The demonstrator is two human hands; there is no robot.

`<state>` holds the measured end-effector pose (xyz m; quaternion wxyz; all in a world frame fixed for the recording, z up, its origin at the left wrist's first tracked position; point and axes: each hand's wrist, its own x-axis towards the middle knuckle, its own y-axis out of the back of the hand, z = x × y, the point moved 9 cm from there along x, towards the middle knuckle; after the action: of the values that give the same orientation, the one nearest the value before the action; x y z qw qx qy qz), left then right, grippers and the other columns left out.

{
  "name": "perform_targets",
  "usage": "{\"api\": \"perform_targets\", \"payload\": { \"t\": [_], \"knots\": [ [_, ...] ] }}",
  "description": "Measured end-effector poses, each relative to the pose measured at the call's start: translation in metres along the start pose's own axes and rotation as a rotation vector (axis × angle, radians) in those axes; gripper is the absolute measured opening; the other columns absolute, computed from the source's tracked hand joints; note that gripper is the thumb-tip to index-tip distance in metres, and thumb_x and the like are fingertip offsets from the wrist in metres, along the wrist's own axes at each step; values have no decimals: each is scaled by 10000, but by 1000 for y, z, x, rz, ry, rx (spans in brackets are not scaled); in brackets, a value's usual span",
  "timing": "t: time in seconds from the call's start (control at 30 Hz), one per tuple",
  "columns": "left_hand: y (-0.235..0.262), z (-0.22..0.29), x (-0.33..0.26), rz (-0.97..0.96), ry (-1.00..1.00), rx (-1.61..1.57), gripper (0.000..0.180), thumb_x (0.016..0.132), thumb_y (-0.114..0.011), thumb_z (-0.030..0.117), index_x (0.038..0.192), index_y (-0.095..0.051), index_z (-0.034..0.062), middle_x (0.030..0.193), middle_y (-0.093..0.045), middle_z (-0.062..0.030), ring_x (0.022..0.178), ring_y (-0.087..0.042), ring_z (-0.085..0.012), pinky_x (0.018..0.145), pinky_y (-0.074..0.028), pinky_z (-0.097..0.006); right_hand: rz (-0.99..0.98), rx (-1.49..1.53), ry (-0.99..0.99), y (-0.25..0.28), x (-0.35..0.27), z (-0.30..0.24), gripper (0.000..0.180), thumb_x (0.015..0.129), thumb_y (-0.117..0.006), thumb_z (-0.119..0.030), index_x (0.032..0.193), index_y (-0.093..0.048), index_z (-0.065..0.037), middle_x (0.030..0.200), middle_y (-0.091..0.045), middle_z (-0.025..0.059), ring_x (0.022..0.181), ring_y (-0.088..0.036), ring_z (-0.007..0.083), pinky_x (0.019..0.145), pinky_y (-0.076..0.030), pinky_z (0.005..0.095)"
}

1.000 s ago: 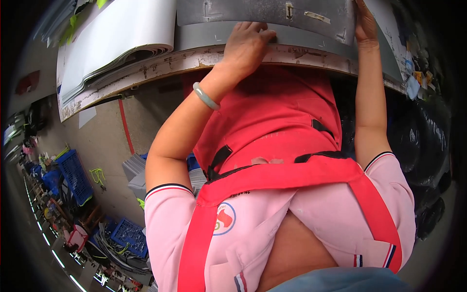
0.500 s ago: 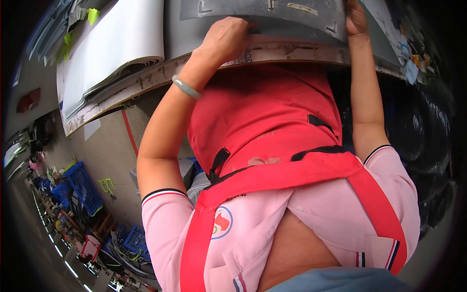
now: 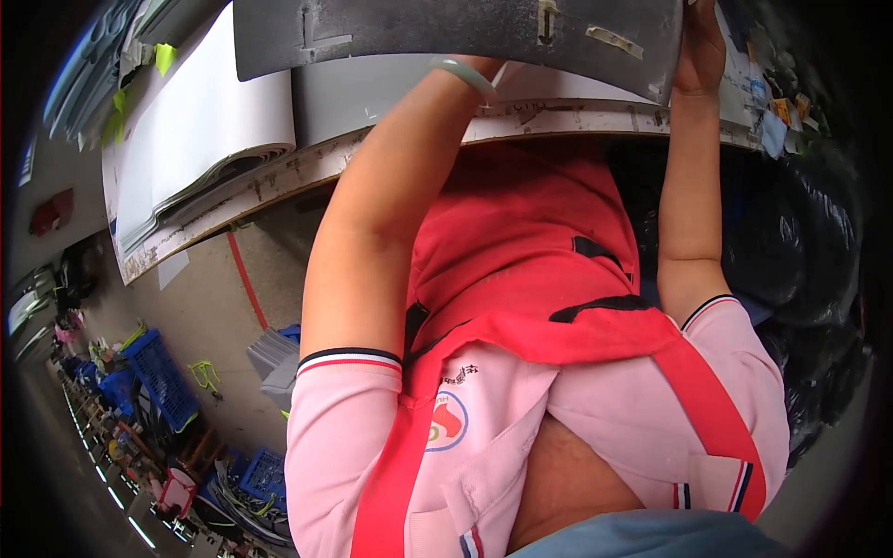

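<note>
A dark grey sheet (image 3: 446, 39) with L-shaped marks and a strip of tape is lifted, tilted over the table at the top of the view. My right hand (image 3: 699, 60) is closed at its right edge. My left hand (image 3: 482, 65) reaches underneath the sheet; only the part by the wrist shows, below a pale bangle (image 3: 465, 76), and its fingers are hidden. Beneath the raised sheet lies a grey surface (image 3: 339, 102) with small pale corner marks, along with some white material near my left wrist.
A thick stack of white sheets (image 3: 209, 112) lies on the left of the worn-edged table (image 3: 251, 191). Small scraps (image 3: 781, 116) sit at the right end. Black plastic bags (image 3: 772, 242) stand below right. Blue crates (image 3: 160, 372) are on the floor at left.
The dark sheet's near edge has risen and come nearer, exposing more of the grey surface. My left hand has gone from the sheet's front edge to underneath it, moving right.
</note>
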<state>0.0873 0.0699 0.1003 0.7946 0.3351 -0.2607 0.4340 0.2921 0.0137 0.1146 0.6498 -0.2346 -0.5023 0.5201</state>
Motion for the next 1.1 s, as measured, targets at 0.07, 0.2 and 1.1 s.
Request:
{"api": "perform_targets", "payload": {
  "t": [0.07, 0.2, 1.1],
  "knots": [
    [80, -16, 13, 106, 184, 32, 323, 974, -618, 84, 1275, -581, -29, 1235, -628, -261, 1074, -673, -342, 912, -537, -383, 95, -1121, 216, -28, -3, -8, 317, 1004, -645, -165, 1293, -663, -37, 1263, -705, 168, 1178, -674, 306, 1026, -545, 450],
    [290, -104, 62, 340, 526, 157, 467, 1004, -603, 52, 1430, -473, -90, 1386, -531, -356, 1187, -635, -380, 1014, -506, -345, 56, -1071, 162, -26, 6, -13, 334, 1004, -642, -161, 1311, -652, -30, 1271, -699, 180, 1182, -673, 310, 1029, -544, 458],
    [649, -52, -281, 1258, 948, 102, 1055, 849, -638, -120, 1611, 59, 95, 1010, -657, -190, 817, -700, -303, 652, -617, -470, 486, -1103, 83, 31, -31, -96, 360, 1034, -635, -264, 1328, -626, -58, 1379, -636, 103, 1294, -573, 254, 1145, -430, 424]
  ]
}}
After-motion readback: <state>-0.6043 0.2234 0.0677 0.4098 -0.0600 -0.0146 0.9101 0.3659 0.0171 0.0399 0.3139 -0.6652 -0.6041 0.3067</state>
